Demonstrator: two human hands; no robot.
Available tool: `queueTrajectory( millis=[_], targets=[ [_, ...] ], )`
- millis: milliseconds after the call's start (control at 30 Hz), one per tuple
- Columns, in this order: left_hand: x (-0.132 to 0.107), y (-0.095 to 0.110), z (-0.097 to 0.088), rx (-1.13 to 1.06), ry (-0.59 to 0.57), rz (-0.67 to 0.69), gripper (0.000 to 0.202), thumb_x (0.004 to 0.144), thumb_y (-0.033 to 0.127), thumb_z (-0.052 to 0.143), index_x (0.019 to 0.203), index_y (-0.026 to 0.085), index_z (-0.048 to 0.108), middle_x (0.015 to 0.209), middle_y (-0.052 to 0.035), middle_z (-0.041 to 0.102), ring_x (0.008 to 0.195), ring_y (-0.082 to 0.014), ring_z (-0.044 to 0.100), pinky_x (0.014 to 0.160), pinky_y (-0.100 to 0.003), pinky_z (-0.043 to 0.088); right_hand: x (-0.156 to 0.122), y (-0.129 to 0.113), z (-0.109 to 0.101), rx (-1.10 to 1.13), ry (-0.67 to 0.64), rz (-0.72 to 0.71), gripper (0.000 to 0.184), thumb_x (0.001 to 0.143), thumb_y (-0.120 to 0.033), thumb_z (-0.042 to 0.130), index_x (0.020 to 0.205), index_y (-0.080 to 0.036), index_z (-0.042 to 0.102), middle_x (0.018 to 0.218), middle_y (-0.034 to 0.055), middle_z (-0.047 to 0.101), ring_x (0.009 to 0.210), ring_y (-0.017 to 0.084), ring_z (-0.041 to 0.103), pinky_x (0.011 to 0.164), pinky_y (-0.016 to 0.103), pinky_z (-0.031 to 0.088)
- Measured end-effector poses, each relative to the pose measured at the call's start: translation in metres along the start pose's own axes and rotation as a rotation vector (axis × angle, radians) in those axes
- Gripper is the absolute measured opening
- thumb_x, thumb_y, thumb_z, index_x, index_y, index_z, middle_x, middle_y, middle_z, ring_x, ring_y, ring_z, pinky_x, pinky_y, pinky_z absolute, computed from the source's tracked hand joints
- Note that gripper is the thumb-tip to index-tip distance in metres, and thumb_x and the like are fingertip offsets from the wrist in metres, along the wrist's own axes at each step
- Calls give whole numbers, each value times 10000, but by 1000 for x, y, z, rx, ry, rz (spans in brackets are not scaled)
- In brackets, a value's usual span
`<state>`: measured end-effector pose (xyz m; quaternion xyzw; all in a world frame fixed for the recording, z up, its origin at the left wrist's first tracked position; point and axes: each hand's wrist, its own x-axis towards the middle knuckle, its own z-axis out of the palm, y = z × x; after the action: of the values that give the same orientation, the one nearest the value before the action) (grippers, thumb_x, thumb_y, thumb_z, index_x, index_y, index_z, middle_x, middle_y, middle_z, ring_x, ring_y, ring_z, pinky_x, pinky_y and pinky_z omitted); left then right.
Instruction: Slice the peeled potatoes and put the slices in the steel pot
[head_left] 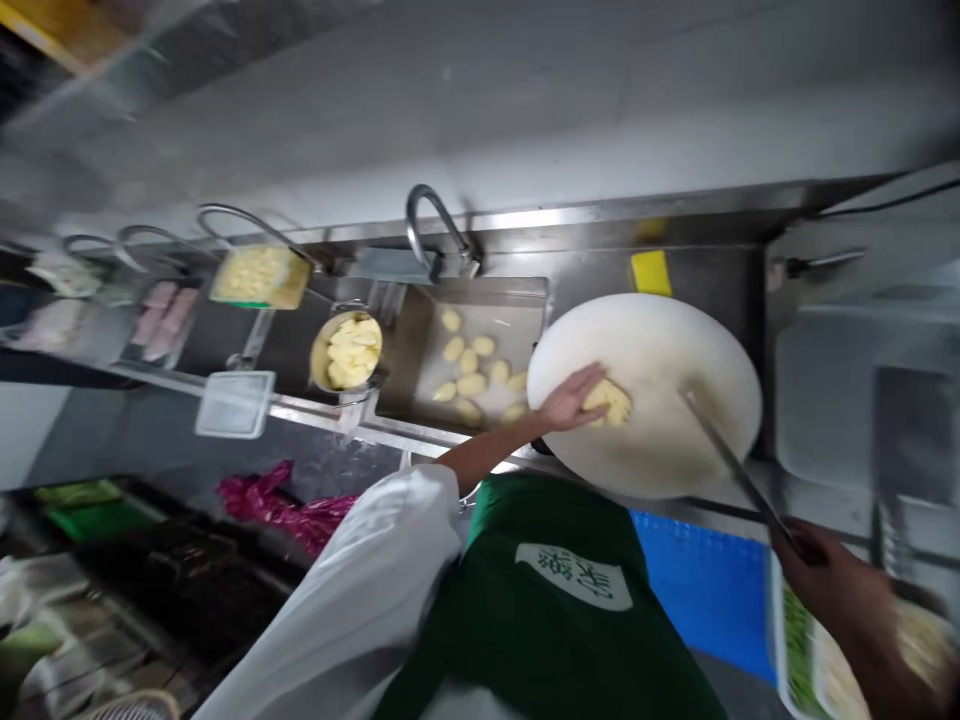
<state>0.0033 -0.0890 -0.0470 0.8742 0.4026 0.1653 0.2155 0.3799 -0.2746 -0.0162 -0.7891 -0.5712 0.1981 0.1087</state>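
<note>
One pale-yellow, lobed cut potato [618, 404]; left hand [571, 400] on it, fingers apart. Right hand [832, 575]: fingers clamped on one long grey metal knife [739, 467]. Left: ten oval yellow potatoes [471, 385] visible.

Left hand [574, 400] palm down, right hand [831, 572] clenched

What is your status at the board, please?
Left hand on cut potato. Right hand gripping knife. Potato on board, apart from knife. Only board showing between them.

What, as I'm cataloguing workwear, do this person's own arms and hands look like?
On the left side, a loose white sleeve stops well short of the left hand, which is bare. The right hand also looks gloveless, though blurred.
</note>
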Motion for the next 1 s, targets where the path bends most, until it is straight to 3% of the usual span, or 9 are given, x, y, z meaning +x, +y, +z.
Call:
queueTrajectory(
  millis=[100,233,367,467,567,667,833,933,1000],
  targets=[
    [-1,10,10,-68,110,-131,660,925,521,414,1460,169,254,1529,-89,247,1436,-197,196,1197,-383,209,2,-24,7,250,-274,192,400,713,-606,519,579,-230,496,458,59,552,427,173,522,475,302,383],
    [9,28,25,-59,117,-164,699,863,586,493,1438,225,328,1533,-86,229,1428,-276,198,1190,-476,169,11,-55,30,576,-336,348,469,723,-658,530,580,-223,428,393,-19,482,347,118,457,404,243,363],
    [14,46,36,35,179,-278,768,752,666,589,1397,290,406,1542,-64,197,1424,-376,132,1156,-583,135,9,-81,49,561,-383,295,457,737,-626,562,579,-210,456,385,-10,504,335,128,480,390,236,370],
    [14,52,41,66,207,-317,727,759,669,577,1374,308,437,1532,-59,221,1419,-385,138,1145,-600,145,7,-112,63,509,-431,197,431,765,-594,538,600,-198,502,395,3,531,351,133,498,419,235,395],
    [12,53,41,53,222,-336,694,768,669,561,1347,296,467,1526,-53,225,1420,-357,162,1162,-562,166,6,-147,78,436,-435,138,408,777,-558,518,632,-180,568,411,21,552,421,154,545,465,239,415],
    [7,48,37,18,242,-352,599,813,618,525,1310,283,489,1512,-34,239,1424,-270,196,1195,-452,198,5,-177,90,389,-400,96,414,763,-543,520,700,-150,632,476,53,602,553,198,606,508,251,431],
    [-23,15,6,-27,355,-425,463,864,546,457,1260,307,472,1488,-5,265,1418,-197,224,1186,-421,272,2,-231,109,431,-352,-46,390,765,-503,521,826,-140,650,708,90,697,691,215,627,615,276,469],
    [-66,-23,-36,-7,440,-501,467,871,514,463,1269,270,454,1493,-42,253,1417,-242,215,1176,-500,263,0,-291,126,473,-397,-196,334,779,-461,530,855,-153,634,812,94,710,734,207,634,656,274,478],
    [-104,-54,-74,29,494,-594,471,885,488,456,1286,243,443,1497,-72,244,1418,-272,204,1165,-535,250,-2,-346,140,498,-497,-280,290,793,-443,529,821,-165,608,690,51,685,605,168,608,567,243,458]
  ],
)
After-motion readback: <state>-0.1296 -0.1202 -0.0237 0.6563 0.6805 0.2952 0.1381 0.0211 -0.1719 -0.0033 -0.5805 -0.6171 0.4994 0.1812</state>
